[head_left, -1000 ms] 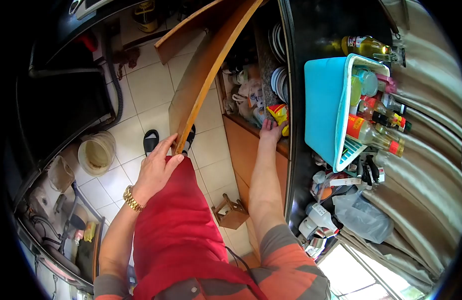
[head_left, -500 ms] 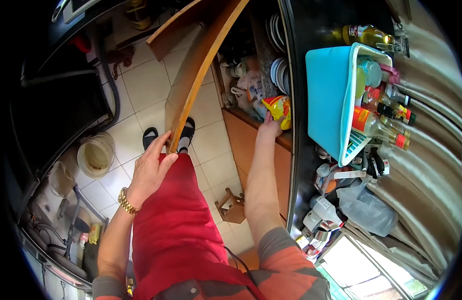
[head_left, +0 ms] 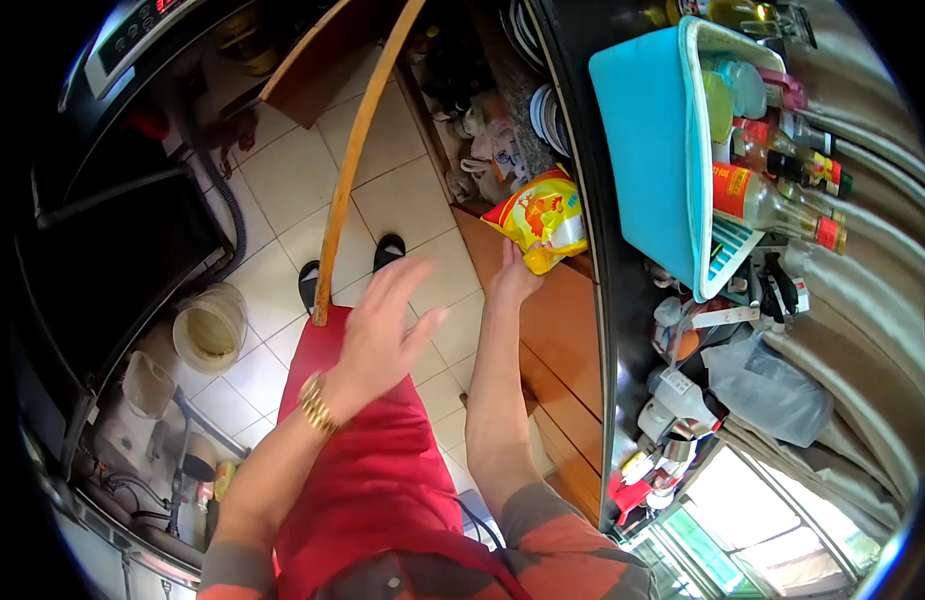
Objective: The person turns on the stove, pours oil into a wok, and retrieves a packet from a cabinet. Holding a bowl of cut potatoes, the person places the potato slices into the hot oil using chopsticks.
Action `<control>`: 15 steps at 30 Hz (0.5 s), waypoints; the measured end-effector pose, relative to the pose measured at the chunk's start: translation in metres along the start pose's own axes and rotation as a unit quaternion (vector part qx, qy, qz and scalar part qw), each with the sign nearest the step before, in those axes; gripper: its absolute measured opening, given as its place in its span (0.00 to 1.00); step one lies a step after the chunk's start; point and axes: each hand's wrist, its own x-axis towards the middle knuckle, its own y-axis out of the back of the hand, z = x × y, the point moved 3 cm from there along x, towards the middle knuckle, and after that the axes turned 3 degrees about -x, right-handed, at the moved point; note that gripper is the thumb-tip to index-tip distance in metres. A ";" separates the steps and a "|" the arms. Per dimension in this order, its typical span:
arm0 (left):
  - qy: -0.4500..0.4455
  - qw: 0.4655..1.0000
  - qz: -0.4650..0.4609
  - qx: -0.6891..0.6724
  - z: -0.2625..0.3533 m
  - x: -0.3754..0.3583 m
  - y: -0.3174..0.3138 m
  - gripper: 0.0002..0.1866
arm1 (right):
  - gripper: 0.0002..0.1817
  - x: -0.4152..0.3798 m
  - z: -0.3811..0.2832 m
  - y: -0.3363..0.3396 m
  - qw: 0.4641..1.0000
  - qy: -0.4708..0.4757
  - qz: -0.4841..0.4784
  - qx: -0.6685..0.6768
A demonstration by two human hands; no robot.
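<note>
My right hand (head_left: 515, 280) grips the lower edge of a yellow plastic packet (head_left: 543, 222) with red trim and a bird-like picture. The packet is at the opening of the low cabinet, beneath the dark counter. My left hand (head_left: 383, 335), a gold watch on its wrist, is in the air over my red trousers with its fingers stretched out and slightly blurred. It holds nothing. Just beyond it stands the edge of the open wooden cabinet door (head_left: 345, 180), apart from the fingers.
Inside the cabinet are stacked plates (head_left: 549, 120) and plastic bags (head_left: 498, 150). A blue basket (head_left: 648, 150) of bottles stands on the black counter (head_left: 583, 130). A bucket (head_left: 211, 328) sits on the tiled floor at the left, near a grey hose (head_left: 233, 200).
My right hand has drawn the packet out of the cabinet, so more of it shows. My left hand has left the door's edge and moved right. The view has shifted a little.
</note>
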 end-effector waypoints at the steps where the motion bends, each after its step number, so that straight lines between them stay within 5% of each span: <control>1: 0.014 1.000 -0.013 -0.018 -0.010 0.018 -0.023 0.34 | 0.29 0.001 0.001 0.004 1.000 0.000 -0.019 -0.021; 6: -0.014 0.993 -0.093 -0.067 -0.033 0.097 -0.122 0.44 | 0.29 0.002 0.001 0.018 0.986 0.029 -0.161 -0.015; 9: -0.023 0.986 -0.137 -0.097 -0.032 0.112 -0.147 0.41 | 0.29 0.008 0.009 0.023 0.930 -0.145 -0.202 0.271; 15: 0.097 0.957 -0.141 -0.234 -0.052 0.129 -0.160 0.23 | 0.26 -0.003 0.002 0.047 0.998 -0.035 -0.045 0.005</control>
